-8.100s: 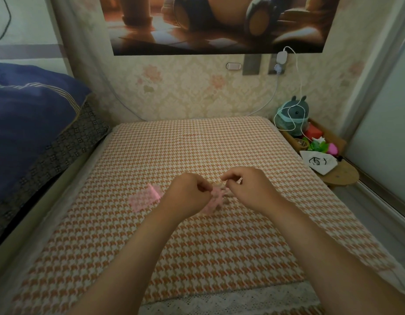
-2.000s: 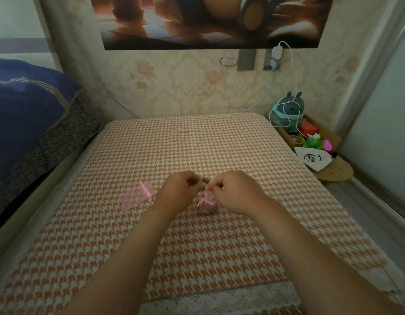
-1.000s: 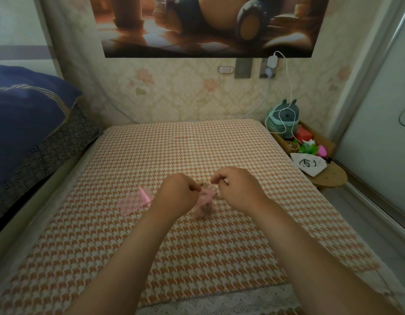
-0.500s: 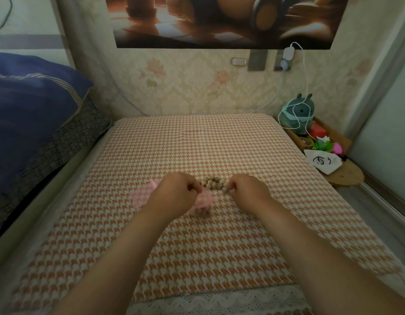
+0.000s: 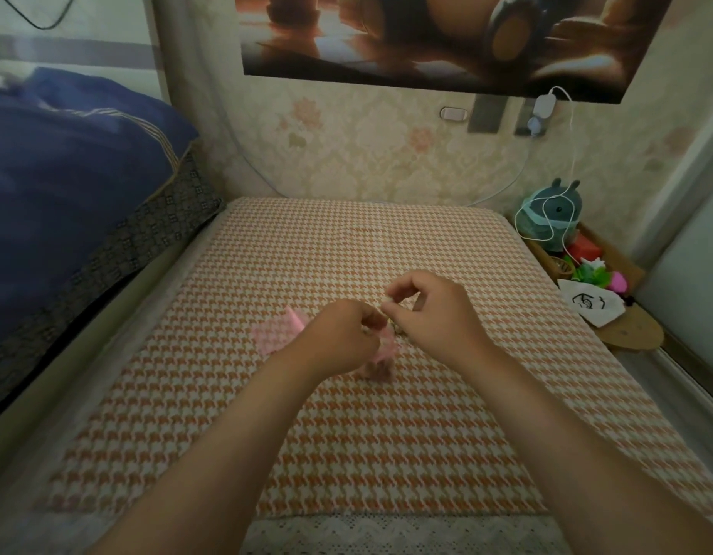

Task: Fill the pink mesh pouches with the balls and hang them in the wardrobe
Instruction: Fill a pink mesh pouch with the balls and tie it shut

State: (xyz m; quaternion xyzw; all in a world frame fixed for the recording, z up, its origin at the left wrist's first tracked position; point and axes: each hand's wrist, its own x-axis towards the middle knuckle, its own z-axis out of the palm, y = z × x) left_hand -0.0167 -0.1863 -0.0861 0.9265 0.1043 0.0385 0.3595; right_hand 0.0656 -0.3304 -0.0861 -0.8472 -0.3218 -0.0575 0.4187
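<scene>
The left hand [image 5: 339, 338] makes a curled grip, thumb and fingers pinching the top of one pink mesh pouch [image 5: 381, 356], which hangs from it with its bulging bottom just at the bed [image 5: 387, 454]. The mouth of that pouch is blurred. Just beside it, the right hand [image 5: 431, 318] shows a pinched grip as well: thumb and forefinger are pressed together on one small pale ball [image 5: 389, 305], held above the pouch's top, with the other fingers loosely bent. How many balls lie inside the pouch or under the hands cannot be counted.

A second pink mesh pouch [image 5: 273, 334] lies flat on the orange houndstooth cover, just left of the left hand and partly behind it. That makes two pouches and two hands in all.

Farther out, one blue quilt [image 5: 66, 186] is heaped along the left side. On the right, a low wooden surface [image 5: 631, 334] carries one green plush toy [image 5: 553, 212] looped by one white cable [image 5: 569, 146], and one white bag [image 5: 587, 308] with a drawn face. One poster [image 5: 427, 34] hangs on the wall.
</scene>
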